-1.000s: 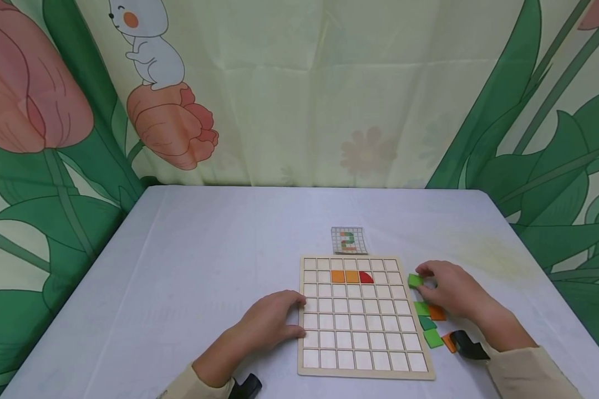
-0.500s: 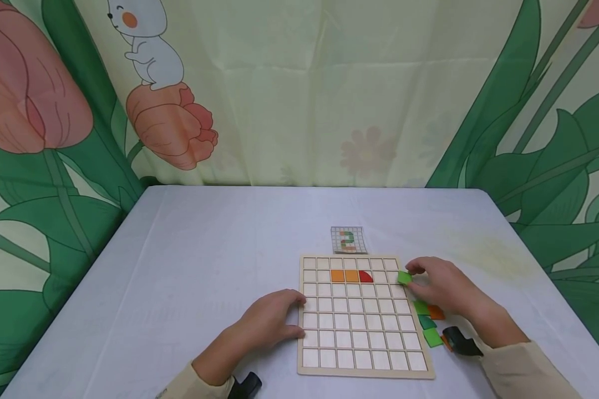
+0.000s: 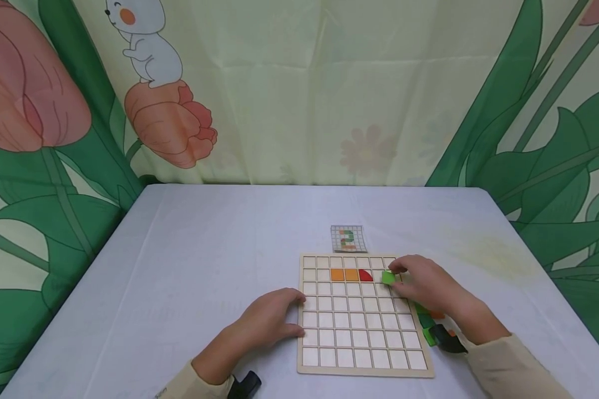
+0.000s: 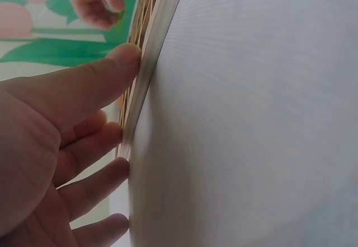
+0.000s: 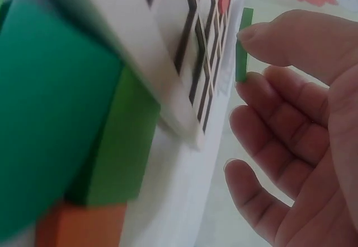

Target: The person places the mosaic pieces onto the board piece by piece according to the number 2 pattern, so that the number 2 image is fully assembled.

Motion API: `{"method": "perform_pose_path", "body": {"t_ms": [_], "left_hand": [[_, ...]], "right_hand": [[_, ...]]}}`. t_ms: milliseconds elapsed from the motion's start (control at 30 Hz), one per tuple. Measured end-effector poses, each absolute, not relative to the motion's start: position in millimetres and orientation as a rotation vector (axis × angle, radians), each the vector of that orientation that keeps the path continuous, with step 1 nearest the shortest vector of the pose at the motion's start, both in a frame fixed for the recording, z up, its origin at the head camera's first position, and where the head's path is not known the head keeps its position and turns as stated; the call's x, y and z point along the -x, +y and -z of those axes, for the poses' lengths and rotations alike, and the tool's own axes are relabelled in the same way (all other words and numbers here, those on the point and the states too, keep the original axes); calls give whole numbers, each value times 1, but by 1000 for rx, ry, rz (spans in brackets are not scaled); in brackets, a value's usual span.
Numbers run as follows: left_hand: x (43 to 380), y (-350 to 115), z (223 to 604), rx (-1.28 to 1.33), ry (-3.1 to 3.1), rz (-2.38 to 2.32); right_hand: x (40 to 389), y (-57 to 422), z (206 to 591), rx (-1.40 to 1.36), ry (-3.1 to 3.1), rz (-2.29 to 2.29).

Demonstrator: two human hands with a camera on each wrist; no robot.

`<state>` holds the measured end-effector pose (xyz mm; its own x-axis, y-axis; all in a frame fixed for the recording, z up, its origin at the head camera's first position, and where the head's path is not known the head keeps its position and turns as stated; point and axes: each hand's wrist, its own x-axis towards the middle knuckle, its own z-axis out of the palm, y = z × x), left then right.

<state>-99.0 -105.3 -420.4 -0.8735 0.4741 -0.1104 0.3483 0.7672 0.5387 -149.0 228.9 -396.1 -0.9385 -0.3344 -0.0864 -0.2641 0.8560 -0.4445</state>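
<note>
My right hand [image 3: 426, 285] pinches a light green square tile [image 3: 387, 277] between thumb and fingers, over the right part of a wooden grid board [image 3: 364, 373]. In the right wrist view the same tile [image 5: 244, 45] shows edge-on at the fingertips. Two orange square tiles [image 3: 344, 275] and a red quarter-round tile [image 3: 365, 275] sit side by side in the board's second row. At the board's left edge, my left hand [image 3: 269, 318] touches the rim with thumb and fingertips spread apart. The left wrist view shows its thumb [image 4: 112, 70] right at that edge.
Beyond the board's far edge lies a small printed card [image 3: 348, 239] with a coloured figure on a grid. Loose green tiles [image 3: 429, 336] and an orange tile [image 3: 436, 315] lie along the board's right side, partly hidden by my right wrist. A patterned cloth [image 3: 289, 100] hangs behind the table.
My right hand has carried the light green tile leftward from beside the board to over its second row. The left hand has stayed at the board's left edge.
</note>
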Motion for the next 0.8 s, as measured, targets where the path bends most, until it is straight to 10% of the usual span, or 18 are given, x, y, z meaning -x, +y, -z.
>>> {"method": "perform_pose_path", "body": {"t_ms": [800], "left_hand": [[98,-106,421,-638,2723,-774]], "right_hand": [[143,199,402,649,2865,524]]}}
